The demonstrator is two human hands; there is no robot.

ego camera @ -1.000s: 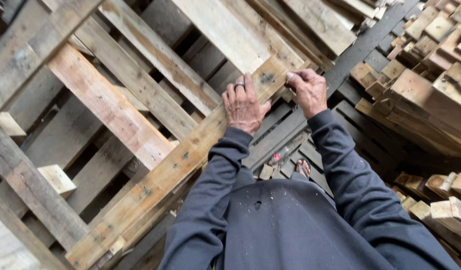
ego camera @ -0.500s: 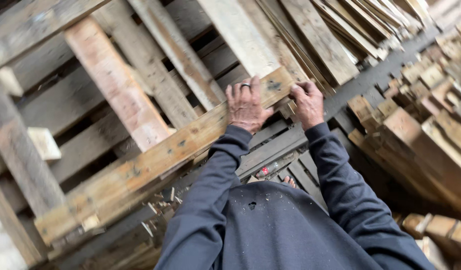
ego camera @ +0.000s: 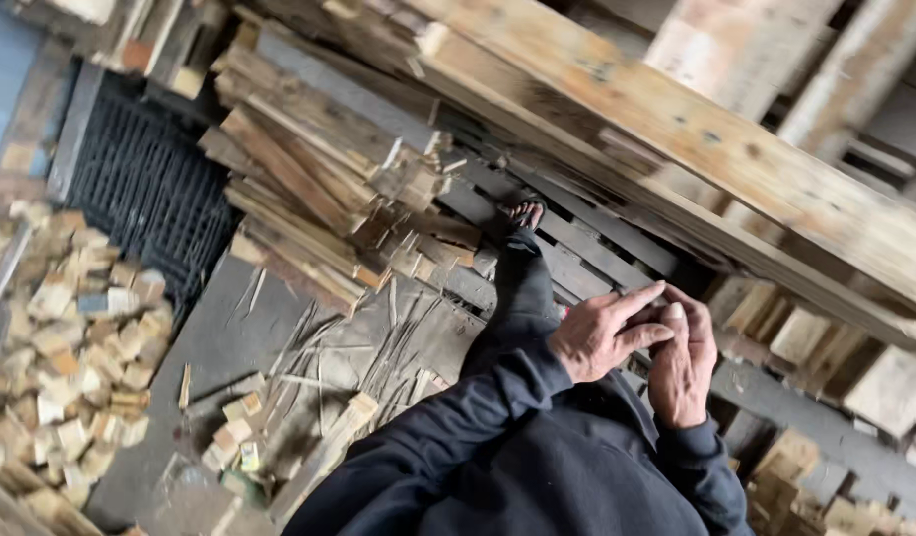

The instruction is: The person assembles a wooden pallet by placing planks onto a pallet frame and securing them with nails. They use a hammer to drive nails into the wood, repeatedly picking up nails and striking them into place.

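Both hands are off the wood: the left hand (ego camera: 605, 335) lies half open with fingers loosely spread and grips nothing, its fingertips touching the right hand (ego camera: 682, 363), which curls slackly (also empty). The pallet (ego camera: 736, 164) they are nearest to slants just above and beyond them, its long plank overhead. To handle it well, I judge each hand should grip a sound plank edge, clear of splinters and the scrap pile (ego camera: 309, 189).

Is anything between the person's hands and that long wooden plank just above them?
Nothing visible stands between. The left hand and right hand are together, fingers touching, just below the long wooden plank, holding nothing. Only open space and dark slats behind separate them from it.
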